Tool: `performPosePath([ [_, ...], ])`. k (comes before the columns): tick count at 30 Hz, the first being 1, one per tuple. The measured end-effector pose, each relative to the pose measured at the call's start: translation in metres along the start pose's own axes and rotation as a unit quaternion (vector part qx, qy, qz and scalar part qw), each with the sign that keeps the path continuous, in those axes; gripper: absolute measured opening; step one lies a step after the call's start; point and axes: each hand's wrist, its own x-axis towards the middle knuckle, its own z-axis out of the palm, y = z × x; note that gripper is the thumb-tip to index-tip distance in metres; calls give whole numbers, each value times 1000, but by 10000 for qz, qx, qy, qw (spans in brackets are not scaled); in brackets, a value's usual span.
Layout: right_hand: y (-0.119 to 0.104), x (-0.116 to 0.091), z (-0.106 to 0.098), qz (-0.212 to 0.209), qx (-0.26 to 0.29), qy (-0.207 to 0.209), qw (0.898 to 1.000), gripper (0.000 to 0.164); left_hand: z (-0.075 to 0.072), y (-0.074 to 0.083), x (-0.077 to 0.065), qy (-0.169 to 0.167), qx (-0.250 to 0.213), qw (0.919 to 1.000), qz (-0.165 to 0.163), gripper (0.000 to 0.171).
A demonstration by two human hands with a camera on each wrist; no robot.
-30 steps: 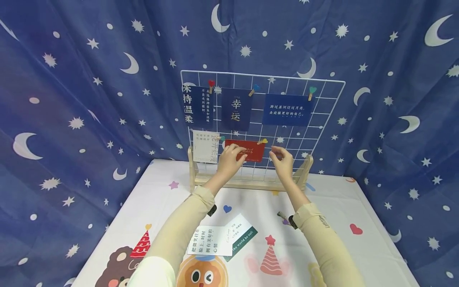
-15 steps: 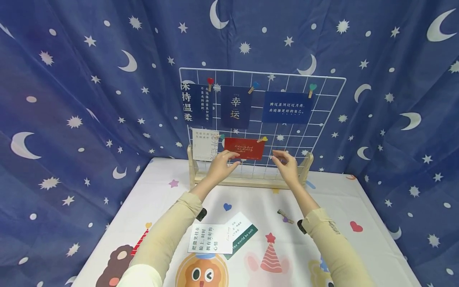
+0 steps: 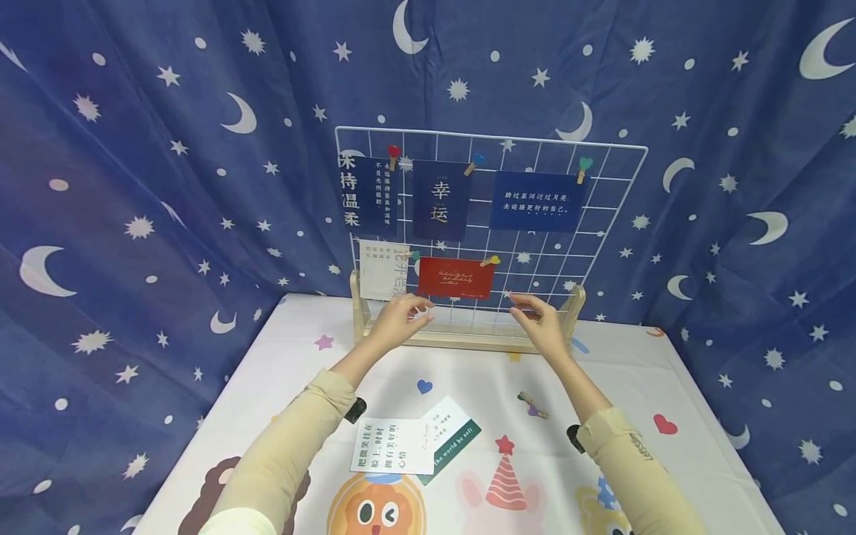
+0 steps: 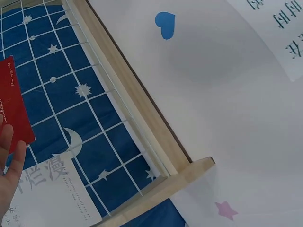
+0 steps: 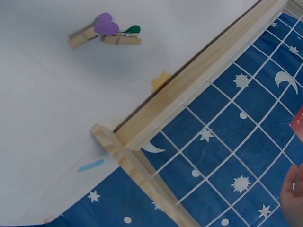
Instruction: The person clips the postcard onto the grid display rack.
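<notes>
A red card (image 3: 455,279) hangs from a white wire grid (image 3: 528,260), held by a clothespin with a yellow heart (image 3: 493,260). My left hand (image 3: 401,321) hovers below and left of that card, just under a white card (image 3: 383,270), fingers loosely bent and holding nothing. To the right of the red card, my right hand (image 3: 540,324) is apart from it in front of the grid, thumb and fingers loosely bent with a gap between. In the left wrist view some fingers (image 4: 14,161) show beside the red card's corner; the right wrist view catches only fingertips (image 5: 289,187).
Three blue cards (image 3: 439,200) hang along the grid's upper part. A wooden base (image 3: 461,342) supports the grid. On the table lie two overlapping cards (image 3: 393,446) and two wooden clothespins (image 5: 106,35), with purple and green hearts. A starry blue curtain (image 3: 167,223) surrounds the table.
My left hand has come away from the red card, moving left and down. My right hand has drawn slightly down and right. The red card stays on the grid.
</notes>
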Motion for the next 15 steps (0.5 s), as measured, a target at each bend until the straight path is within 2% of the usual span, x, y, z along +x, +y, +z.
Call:
performPosePath([
  [8, 4, -13, -6, 82, -143, -338, 9993, 25, 2, -12, -21, -443, -224, 9987, -89, 23],
  [13, 8, -22, -9, 8, -158, -516, 9985, 26, 1, -22, -36, -436, -356, 9984, -73, 23],
  [15, 19, -26, -9, -2, -353, -578, 9977, 27, 0, -23, -43, -433, -274, 9985, -179, 23],
])
